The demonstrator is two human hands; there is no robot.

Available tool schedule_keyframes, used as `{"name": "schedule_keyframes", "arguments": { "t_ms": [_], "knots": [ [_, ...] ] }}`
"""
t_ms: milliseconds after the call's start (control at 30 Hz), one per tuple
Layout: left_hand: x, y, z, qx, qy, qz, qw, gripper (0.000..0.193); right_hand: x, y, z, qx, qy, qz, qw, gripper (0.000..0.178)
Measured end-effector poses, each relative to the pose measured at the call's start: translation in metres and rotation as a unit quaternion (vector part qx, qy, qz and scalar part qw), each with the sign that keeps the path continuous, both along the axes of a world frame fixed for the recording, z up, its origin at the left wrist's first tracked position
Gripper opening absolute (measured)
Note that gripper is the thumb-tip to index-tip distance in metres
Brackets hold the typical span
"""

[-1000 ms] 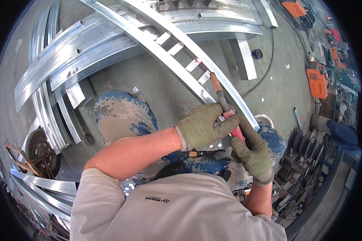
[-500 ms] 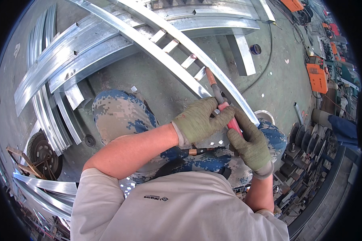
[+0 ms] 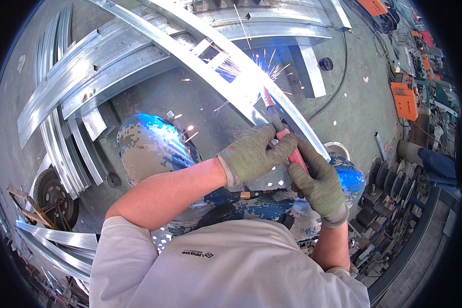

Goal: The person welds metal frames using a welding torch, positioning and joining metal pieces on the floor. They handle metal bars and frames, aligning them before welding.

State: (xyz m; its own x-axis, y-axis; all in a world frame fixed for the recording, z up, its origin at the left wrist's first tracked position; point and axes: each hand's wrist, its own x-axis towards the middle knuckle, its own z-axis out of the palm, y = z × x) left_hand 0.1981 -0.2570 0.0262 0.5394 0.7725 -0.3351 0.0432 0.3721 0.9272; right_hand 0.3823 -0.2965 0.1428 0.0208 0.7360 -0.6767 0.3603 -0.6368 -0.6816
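A welding torch with a red handle point(image 3: 297, 159) and a copper-coloured nozzle is held in both gloved hands. My right hand point(image 3: 321, 187), in a green glove, wraps round the handle. Farther forward, my left hand point(image 3: 254, 154) is closed round the torch neck, partly hiding it. The nozzle tip meets a ladder-like metal frame point(image 3: 297, 120) of two long rails with short crosspieces point(image 3: 201, 47). A bright white-blue arc burns there and throws sparks. Its glare hides the nearest crosspieces and the joint itself.
Long steel channels point(image 3: 113, 56) lie beneath and left of the frame. A wheel point(image 3: 56, 200) stands at the left. Orange machines point(image 3: 404, 100) and cables line the right side. Stacked discs and metal pieces point(image 3: 390, 179) lie at the lower right. Scraps dot the green floor point(image 3: 344, 118).
A bright arc and flying sparks have appeared at the torch tip, with blue light on my knees. Both hands keep nearly the same place and grip.
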Motion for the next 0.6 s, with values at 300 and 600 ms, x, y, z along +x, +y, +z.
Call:
{"name": "schedule_keyframes", "arguments": {
  "t_ms": [300, 600],
  "knots": [
    [-0.002, 0.003, 0.011, 0.089, 0.056, 0.002, 0.994, 0.047, -0.005, 0.002, 0.011, -0.029, -0.014, -0.002, 0.999, 0.065],
    [-0.002, 0.003, 0.011, 0.068, 0.045, 0.017, 0.997, 0.051, -0.002, 0.001, 0.004, -0.011, 0.003, -0.005, 1.000, 0.064]
  ]
}}
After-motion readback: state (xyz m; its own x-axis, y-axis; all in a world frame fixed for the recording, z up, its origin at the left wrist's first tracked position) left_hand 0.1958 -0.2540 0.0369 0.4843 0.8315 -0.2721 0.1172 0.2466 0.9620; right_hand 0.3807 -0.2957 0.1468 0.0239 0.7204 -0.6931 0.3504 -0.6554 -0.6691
